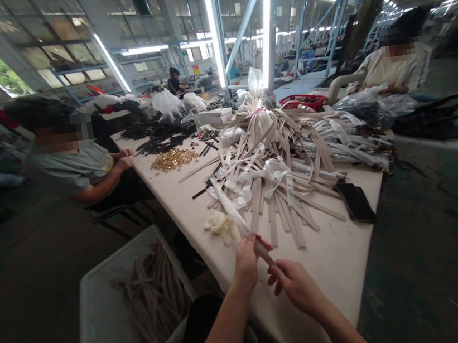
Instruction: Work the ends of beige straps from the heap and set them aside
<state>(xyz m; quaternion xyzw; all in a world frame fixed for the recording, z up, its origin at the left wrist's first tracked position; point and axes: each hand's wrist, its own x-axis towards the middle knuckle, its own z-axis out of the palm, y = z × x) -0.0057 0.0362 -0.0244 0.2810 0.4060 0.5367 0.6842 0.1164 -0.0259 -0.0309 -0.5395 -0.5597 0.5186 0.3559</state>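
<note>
A beige strap (pixel 264 254), its far length inside a white plastic sleeve (pixel 230 206), stretches over the near end of the table. My left hand (pixel 247 259) is closed around it where the sleeve meets the bare part. Just to the right, my right hand (pixel 290 280) pinches the strap's near end between thumb and fingers. A large heap of beige straps (pixel 275 188) fans out beyond my hands, with loose pieces of clear plastic on it. Cream rubber gloves (pixel 221 226) lie crumpled on the table, left of the sleeve.
A phone (pixel 356 202) lies at the table's (pixel 329 259) right edge. Gold buckles (pixel 174 159) and black straps (pixel 152 134) are piled at the far left. A white bin (pixel 100 318) of straps stands at my lower left. Seated people (pixel 80 168) flank the table on both sides.
</note>
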